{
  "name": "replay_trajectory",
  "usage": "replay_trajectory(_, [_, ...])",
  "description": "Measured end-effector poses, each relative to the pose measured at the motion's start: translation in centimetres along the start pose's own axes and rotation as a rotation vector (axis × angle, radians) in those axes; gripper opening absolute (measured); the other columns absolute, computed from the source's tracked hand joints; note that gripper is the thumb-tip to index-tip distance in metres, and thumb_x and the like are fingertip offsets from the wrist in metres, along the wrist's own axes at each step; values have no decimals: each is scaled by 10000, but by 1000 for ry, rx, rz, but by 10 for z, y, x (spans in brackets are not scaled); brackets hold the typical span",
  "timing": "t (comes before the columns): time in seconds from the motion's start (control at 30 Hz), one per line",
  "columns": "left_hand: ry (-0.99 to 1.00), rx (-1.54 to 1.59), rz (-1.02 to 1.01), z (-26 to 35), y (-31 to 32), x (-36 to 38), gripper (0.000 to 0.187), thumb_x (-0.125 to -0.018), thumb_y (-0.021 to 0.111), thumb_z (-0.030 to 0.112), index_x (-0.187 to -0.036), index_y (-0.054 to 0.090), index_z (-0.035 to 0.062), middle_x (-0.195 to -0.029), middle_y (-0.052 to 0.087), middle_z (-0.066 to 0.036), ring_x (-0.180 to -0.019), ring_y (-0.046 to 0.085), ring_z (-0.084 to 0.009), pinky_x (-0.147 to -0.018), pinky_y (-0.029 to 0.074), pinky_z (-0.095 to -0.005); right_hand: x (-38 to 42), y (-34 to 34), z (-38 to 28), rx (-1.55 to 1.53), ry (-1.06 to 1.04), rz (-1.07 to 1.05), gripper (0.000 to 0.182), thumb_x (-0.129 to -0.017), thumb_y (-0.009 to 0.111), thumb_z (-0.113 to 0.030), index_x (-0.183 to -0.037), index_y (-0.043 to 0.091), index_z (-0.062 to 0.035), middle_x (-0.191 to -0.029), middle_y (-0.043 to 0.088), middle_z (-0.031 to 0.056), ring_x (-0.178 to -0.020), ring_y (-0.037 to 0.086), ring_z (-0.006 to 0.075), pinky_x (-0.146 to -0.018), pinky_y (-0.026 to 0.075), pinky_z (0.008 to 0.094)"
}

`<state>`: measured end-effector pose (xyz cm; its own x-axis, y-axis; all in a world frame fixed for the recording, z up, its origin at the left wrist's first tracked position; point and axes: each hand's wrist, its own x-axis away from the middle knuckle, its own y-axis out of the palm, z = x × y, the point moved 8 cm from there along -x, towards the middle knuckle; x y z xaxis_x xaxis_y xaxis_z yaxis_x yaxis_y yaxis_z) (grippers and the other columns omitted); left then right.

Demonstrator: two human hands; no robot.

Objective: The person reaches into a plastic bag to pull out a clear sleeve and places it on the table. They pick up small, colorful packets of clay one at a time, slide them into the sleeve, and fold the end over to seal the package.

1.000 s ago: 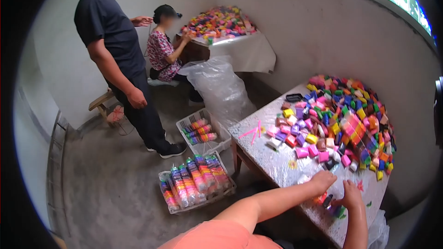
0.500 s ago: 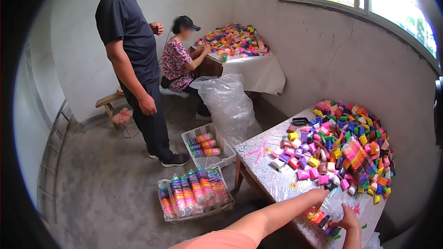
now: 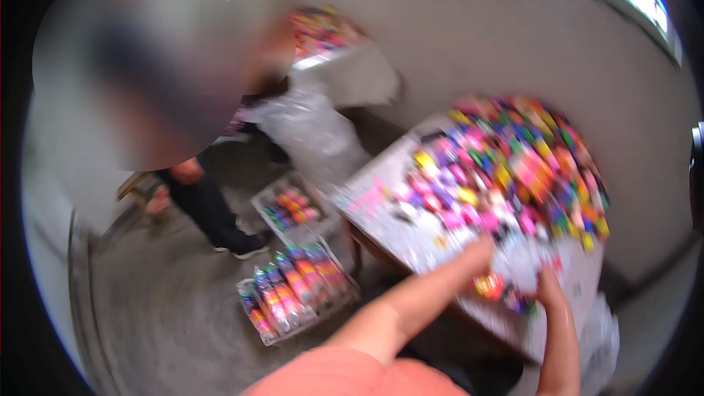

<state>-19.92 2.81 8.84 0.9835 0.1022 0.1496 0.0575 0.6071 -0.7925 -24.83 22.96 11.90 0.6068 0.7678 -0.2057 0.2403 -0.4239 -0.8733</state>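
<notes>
The view is smeared by motion. My left hand (image 3: 478,249) reaches across the near part of a table (image 3: 407,231) covered in shiny patterned plastic. My right hand (image 3: 550,290) rests at the table's near edge. Between the two hands lies a short row of small coloured blocks (image 3: 499,290), which both hands touch or nearly touch. Whether either hand grips it is lost in the blur. A big heap of many-coloured blocks (image 3: 513,161) covers the far half of the table.
A standing person's dark trouser leg (image 3: 202,209) is at the left. On the floor are two white crates (image 3: 293,286) (image 3: 290,209) with bagged colour rows, and a large clear plastic bag (image 3: 308,132). A second heaped table (image 3: 345,66) stands at the back wall.
The camera has swung down and left, blurring everything. My hands stay at the row of blocks on the table's near edge. The standing person now fills the upper left.
</notes>
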Motion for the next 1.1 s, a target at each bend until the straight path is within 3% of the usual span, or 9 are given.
replay_trajectory(0.07, [-36, 20, 86, -8, 4, 4, 842, -523, 893, 188, -1251, 505, 19, -1212, 565, -235, -1145, 566, -354, -936, 487, -399, 12, -9, -9, 33, 151, -46, 852, -487, 946, -307, -1180, 540, -25, -1105, 593, 169, -998, 557, 330, -843, 465, 408])
replay_trajectory(0.13, [-85, 13, 117, -15, -4, 8, 829, -526, 892, 198, -1239, 514, 10, -1202, 572, -239, -1142, 568, -354, -938, 485, -397, 21, 1, 14, 164, 142, 1, 638, -541, 918, -247, -1014, 546, -35, -1021, 562, 166, -936, 527, 339, -790, 446, 409])
replay_trajectory(0.2, [-62, -104, 108, -1, -22, 22, 782, -536, 890, 238, -1185, 544, -27, -1190, 582, -238, -1133, 575, -349, -950, 478, -393, 25, -9, -6, 147, 141, 63, 496, -607, 863, -189, -950, 541, -32, -1014, 558, 200, -981, 537, 369, -847, 453, 423])
replay_trajectory(0.23, [-66, -180, 154, 12, -34, 34, 575, -584, 864, 184, -1063, 621, -22, -1146, 622, -224, -1089, 614, -343, -927, 507, -396, 26, -10, -9, 142, 155, 78, 482, -616, 853, -176, -939, 529, -27, -1024, 562, 202, -996, 542, 377, -856, 455, 424])
replay_trajectory(0.33, [21, -353, 202, 19, -34, 34, 493, -614, 881, 235, -1016, 686, 26, -1145, 636, -180, -1044, 638, -334, -879, 531, -407, 32, -13, -20, 133, 154, 166, 424, -667, 821, -109, -951, 511, -55, -973, 572, 152, -942, 560, 345, -823, 463, 405])
replay_trajectory(0.5, [72, -409, 207, 20, -32, 36, 328, -673, 832, 184, -928, 698, 28, -1080, 651, -181, -980, 652, -358, -841, 533, -426, 43, -16, -30, 90, 62, 269, 293, -721, 735, -12, -886, 498, -60, -889, 564, 142, -856, 574, 341, -754, 471, 398])
replay_trajectory(0.7, [241, -445, 250, 20, -27, 44, 74, -752, 691, 113, -793, 699, 53, -966, 655, -157, -909, 654, -353, -789, 531, -440, 53, -17, -34, 113, 72, 308, 62, -808, 601, -75, -812, 544, -98, -828, 568, 131, -829, 580, 359, -707, 478, 444])
replay_trajectory(0.9, [588, -521, 437, 25, -15, 64, 31, -735, 603, 56, -724, 628, 70, -855, 595, -117, -869, 610, -302, -758, 521, -403, 66, -24, -44, 327, 67, 346, 63, -787, 592, -89, -781, 550, -136, -789, 566, 70, -832, 583, 317, -687, 473, 427])
replay_trajectory(1.1, [841, -615, 476, 29, -14, 90, 174, -704, 616, 74, -874, 581, 98, -895, 562, -84, -924, 563, -264, -837, 451, -374, 70, -24, -53, 458, -33, 413, 130, -735, 659, -77, -762, 567, -164, -783, 557, 10, -936, 566, 226, -904, 396, 409])
